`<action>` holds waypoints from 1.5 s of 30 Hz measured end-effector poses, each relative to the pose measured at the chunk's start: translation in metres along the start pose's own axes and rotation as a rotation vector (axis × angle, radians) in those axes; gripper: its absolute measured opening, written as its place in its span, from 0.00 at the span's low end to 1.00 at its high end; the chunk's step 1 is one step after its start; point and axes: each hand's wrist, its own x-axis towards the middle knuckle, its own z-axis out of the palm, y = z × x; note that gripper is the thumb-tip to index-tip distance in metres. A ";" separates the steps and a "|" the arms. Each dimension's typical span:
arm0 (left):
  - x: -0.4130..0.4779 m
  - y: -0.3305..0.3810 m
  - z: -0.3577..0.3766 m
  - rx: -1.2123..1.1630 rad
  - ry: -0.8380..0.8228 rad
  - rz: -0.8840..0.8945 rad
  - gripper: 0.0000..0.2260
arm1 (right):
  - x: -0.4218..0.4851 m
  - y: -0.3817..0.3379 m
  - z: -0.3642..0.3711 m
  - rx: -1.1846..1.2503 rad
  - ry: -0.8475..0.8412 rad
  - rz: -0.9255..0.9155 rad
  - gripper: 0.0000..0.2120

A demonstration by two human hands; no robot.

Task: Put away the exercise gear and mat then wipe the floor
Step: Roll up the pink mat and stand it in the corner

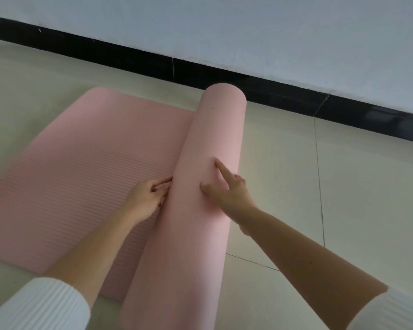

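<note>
The half-rolled mat (215, 129) lies on the floor (296, 186), its roll pointing away toward the wall (248, 32). The right hand (227, 194) presses spread fingers on top, and the left hand (146, 198) touches the roll's left side with straightened fingers.

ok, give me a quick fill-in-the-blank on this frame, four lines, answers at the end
1. The mat is ____ in colour.
2. The right hand presses on its ____ part.
3. The flat part lies to the ____ of the roll.
4. The baseboard under the wall is ____.
Answers: pink; rolled; left; black.
</note>
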 end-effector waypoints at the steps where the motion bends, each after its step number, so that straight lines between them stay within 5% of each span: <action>1: -0.003 -0.001 -0.001 -0.010 -0.030 -0.036 0.13 | 0.001 -0.003 0.006 0.015 -0.008 0.007 0.34; 5: -0.014 -0.002 0.002 -0.047 -0.086 -0.173 0.20 | 0.008 -0.006 0.015 0.185 -0.045 0.116 0.47; 17: -0.030 0.026 0.076 -0.295 -0.229 -0.148 0.21 | -0.009 0.010 -0.068 0.190 -0.046 0.154 0.44; 26: -0.044 0.061 0.152 -0.446 -0.378 -0.132 0.36 | -0.019 0.032 -0.135 0.122 0.031 0.236 0.46; 32: -0.051 0.061 0.165 -0.514 -0.307 -0.099 0.12 | -0.025 0.039 -0.138 -0.154 0.139 0.209 0.52; 35: -0.051 0.053 0.154 -0.534 -0.228 -0.145 0.13 | -0.022 0.035 -0.126 -0.438 0.234 0.115 0.45; 39: -0.046 0.049 0.127 -0.541 0.078 -0.065 0.16 | -0.020 0.024 -0.103 -0.643 0.324 -0.052 0.31; 42: -0.048 0.057 0.103 -0.480 0.145 0.046 0.14 | -0.018 0.013 -0.084 -0.540 0.305 -0.150 0.20; 45: -0.050 0.059 0.088 -0.358 0.053 0.038 0.16 | -0.016 0.001 -0.071 -0.172 0.218 -0.154 0.13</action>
